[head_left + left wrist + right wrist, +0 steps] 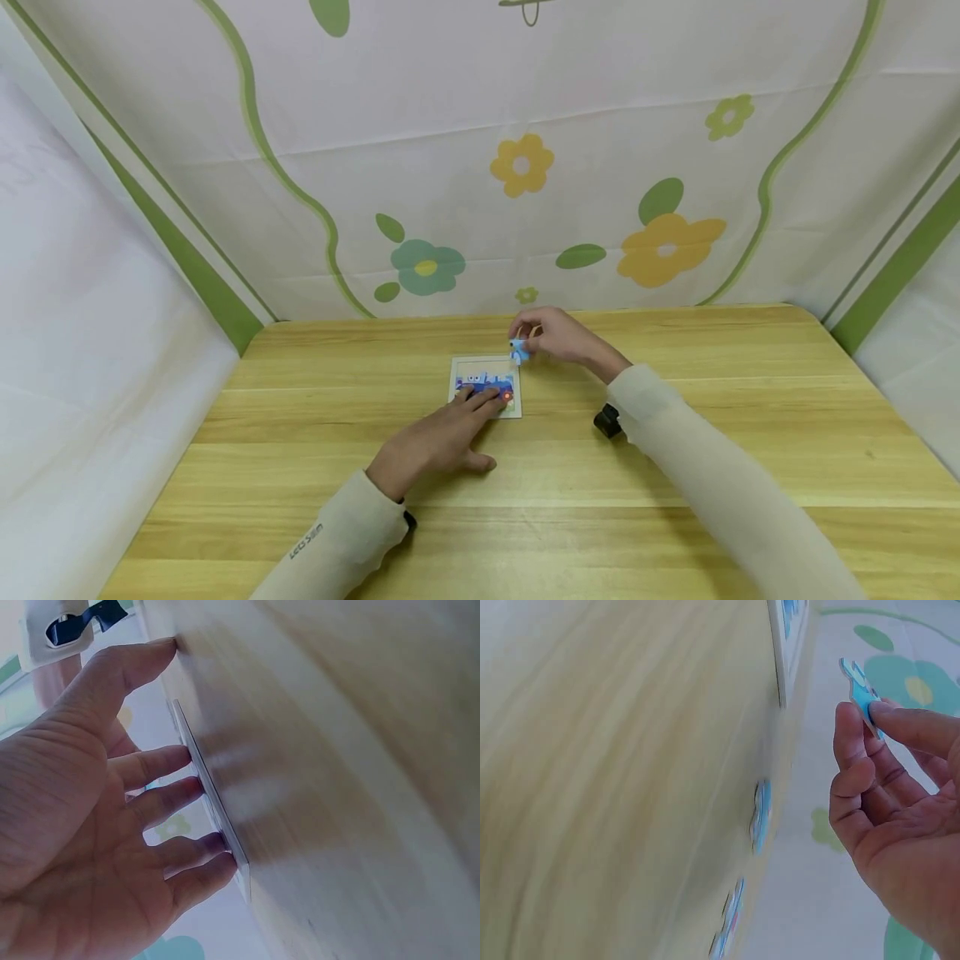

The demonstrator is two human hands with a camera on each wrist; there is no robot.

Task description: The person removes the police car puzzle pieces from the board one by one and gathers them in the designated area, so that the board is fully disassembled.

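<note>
A small square puzzle board (521,408) with a pale rim lies flat on the wooden table, its picture showing blue and purple shapes with cartoon eyes. My left hand (442,437) rests its fingertips on the board's near part, covering some of the picture; the thumb is spread to the side and touches the tabletop. Above the board's far right corner, my right hand (561,335) pinches a light blue puzzle piece (863,697) between thumb and fingers, clear of the board. The left wrist view shows the board's thin edge (217,802) under the straight fingertips.
Beyond the board in the right wrist view, a blue puzzle piece (761,816) and further bluish pieces (729,919) lie on the wooden table (570,500). A white curtain (450,108) with printed flowers hangs behind the table's far edge. Black devices (607,421) sit at both wrists.
</note>
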